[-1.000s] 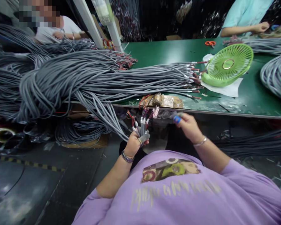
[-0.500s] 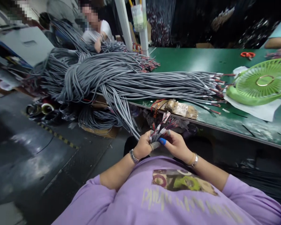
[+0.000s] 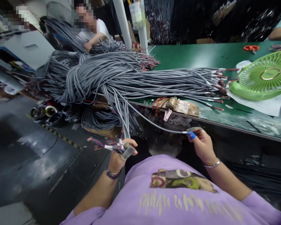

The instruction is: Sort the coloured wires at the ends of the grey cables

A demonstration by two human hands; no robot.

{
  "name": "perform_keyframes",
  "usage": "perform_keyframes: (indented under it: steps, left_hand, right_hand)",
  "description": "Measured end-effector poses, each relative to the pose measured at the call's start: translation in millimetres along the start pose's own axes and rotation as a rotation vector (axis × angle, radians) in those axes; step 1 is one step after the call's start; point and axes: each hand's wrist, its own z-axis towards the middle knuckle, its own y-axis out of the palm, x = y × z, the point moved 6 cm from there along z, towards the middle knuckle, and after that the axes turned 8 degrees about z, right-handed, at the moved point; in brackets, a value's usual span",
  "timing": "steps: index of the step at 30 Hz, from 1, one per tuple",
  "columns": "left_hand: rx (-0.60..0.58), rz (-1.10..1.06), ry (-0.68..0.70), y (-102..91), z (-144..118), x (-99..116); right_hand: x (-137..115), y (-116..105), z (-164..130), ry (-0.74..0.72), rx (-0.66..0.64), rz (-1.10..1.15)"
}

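Note:
My left hand (image 3: 120, 155) is closed around a bunch of grey cables (image 3: 124, 120), and their stripped ends with thin coloured wires (image 3: 100, 144) stick out to the left. In my right hand (image 3: 202, 145) the end of one grey cable (image 3: 159, 127) is pinched between thumb and finger, the thumb wearing a blue cover. That single cable runs slack from the big cable pile (image 3: 89, 75) on the bench, below the bench edge. Finger covers are on the left hand too. Whatever lies under the right fingertips is hidden.
The green bench (image 3: 182, 54) carries a green fan (image 3: 269, 75) on white paper, orange scissors (image 3: 251, 48) and a taped brown bundle (image 3: 180, 106). A pink clip (image 3: 167, 115) hangs at its edge. Across the pile a person (image 3: 97, 34) handles cables. Dark rolls (image 3: 53, 112) lie on the floor.
My hands were together at the bunch and are now wide apart. The left moved left with the bunch; the right drew one cable end away to the right.

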Motion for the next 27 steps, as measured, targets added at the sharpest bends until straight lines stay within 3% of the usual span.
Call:
perform_keyframes:
  steps: [2, 5, 8, 10, 14, 19, 27]
  left_hand:
    - [-0.123, -0.010, -0.048, 12.2, 7.2, 3.3]
    - [-0.268, -0.079, -0.109, 40.6, 25.2, 15.3]
    - [-0.207, -0.233, -0.044, 65.2, 51.9, 32.8]
    - [-0.147, -0.314, -0.031, 80.1, 67.3, 34.4]
    - [-0.197, -0.262, -0.091, 105.4, 79.4, 13.9]
    - [-0.164, -0.188, -0.182, 103.9, 74.5, -6.7]
    - [-0.243, -0.050, -0.230, 102.8, 66.4, -7.0]
  right_hand:
    - [-6.2, 7.5, 0.2, -0.023, -0.060, -0.022]
    - [-18.9, 40.7, -0.5, -0.028, -0.299, -0.022]
    - [-25.9, 78.3, -0.7, 0.064, -0.527, 0.039]
    - [-27.1, 95.6, 2.1, 0.147, -0.582, 0.147]
    - [-19.7, 109.7, 8.0, 0.309, -0.494, 0.341]
    - [-9.3, 117.7, 2.4, 0.394, -0.439, 0.414]
    - [-1.3, 116.8, 9.2, 0.490, -0.266, 0.413]
